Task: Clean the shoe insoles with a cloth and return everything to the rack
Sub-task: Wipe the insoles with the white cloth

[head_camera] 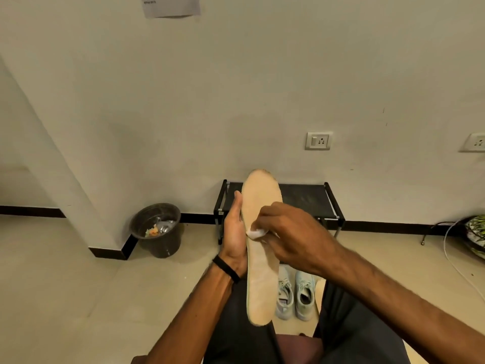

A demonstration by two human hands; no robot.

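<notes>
Tan foam formed the one insole [262, 258] in work; it was held lengthwise in front of the person, above the lap, toe end up and away, heel end low near the knees. One left hand [235, 232] supported it along its left edge, palm against the edge and fingers behind it, thumb extended upward; a black band [225, 269] circled that wrist. One right hand [291, 232] pinched one small white cloth [256, 233] and pressed it against the insole's face near mid-length, at the left edge.

Part of a second insole [319, 291] showed by the right knee, partly hidden by the leg.

Two pale sneakers [295, 298] stood side by side on the floor [65, 285], toes toward the wall, below the held insole and between the legs. One black shoe rack [309, 198] stood against the wall behind them; its visible top shelf was dark fabric, and its left half was hidden by the insole and hands.

One dark bin [157, 229] holding scraps sat on the floor at the foot of the wall corner, left of the rack. Two wall sockets [319, 141] were mounted above and to the right of the rack. One paper sheet [170, 6] hung at the top of the wall.
</notes>
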